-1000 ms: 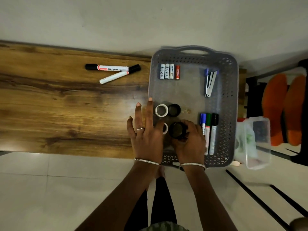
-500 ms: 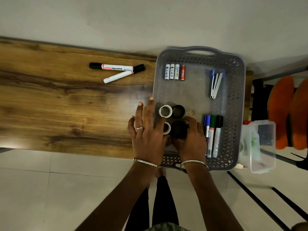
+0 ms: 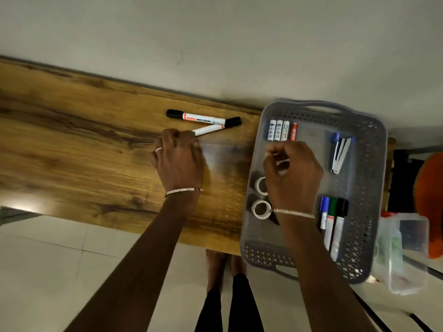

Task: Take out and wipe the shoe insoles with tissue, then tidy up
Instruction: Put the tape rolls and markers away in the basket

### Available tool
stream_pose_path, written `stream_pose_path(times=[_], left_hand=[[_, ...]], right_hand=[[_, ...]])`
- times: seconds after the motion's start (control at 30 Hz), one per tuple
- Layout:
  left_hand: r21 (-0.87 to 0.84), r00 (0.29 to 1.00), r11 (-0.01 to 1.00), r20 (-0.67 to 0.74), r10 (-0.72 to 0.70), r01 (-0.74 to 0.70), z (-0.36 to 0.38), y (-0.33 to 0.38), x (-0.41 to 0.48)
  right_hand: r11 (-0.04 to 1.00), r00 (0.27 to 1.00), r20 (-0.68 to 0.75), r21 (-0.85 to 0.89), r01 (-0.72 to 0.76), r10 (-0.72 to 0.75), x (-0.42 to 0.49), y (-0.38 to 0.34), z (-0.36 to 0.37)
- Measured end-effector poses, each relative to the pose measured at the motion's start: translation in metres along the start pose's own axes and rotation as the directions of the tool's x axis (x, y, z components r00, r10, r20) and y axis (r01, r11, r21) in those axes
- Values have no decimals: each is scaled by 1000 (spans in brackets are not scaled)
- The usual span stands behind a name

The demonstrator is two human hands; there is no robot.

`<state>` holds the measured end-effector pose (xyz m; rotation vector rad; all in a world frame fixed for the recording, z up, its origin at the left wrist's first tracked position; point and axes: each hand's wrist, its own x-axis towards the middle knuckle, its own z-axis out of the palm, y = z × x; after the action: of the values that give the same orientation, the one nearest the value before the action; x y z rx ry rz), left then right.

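Observation:
An orange insole [image 3: 430, 188] shows at the far right edge, beyond the table and mostly cut off. My left hand [image 3: 178, 159] hovers low over the wooden table [image 3: 72, 152], fingers curled, its fingertips at the white tail of the lower whiteboard marker [image 3: 215, 127]; whether they grip it is hidden. My right hand [image 3: 293, 174] is inside the grey basket [image 3: 375, 164], fingers curled and pinching a small white object [image 3: 282, 162]. No tissue is visible.
A second marker [image 3: 196, 116] lies on the table. The basket holds batteries [image 3: 281, 130], a stapler [image 3: 340, 152], three markers [image 3: 333, 221] and two white tape rolls [image 3: 260, 209]. A clear plastic box [image 3: 407, 250] stands right of the basket. A wall runs behind the table.
My left hand left the tape rolls and moved up-left to the lower marker. My right hand let go of the black roll and rose toward the batteries, now pinching something white.

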<state>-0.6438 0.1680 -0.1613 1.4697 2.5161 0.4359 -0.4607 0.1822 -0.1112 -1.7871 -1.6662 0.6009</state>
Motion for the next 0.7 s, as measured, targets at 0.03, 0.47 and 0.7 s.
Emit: stream_pose_path(times=[0.03,0.47,0.7], left_hand=[[15,999,999,23,-28,28,4,-3,9],[-27,994,995,34,-99,100,31,-15,29],[99,999,994,33,41,-44,28,-24,15]], right_hand=[[999,999,17,12,35,-36,12,-5,10],[762,779,577,-382,523,-246,89,-37,134],[814,843,461,-354,462,-278,77,-30,130]])
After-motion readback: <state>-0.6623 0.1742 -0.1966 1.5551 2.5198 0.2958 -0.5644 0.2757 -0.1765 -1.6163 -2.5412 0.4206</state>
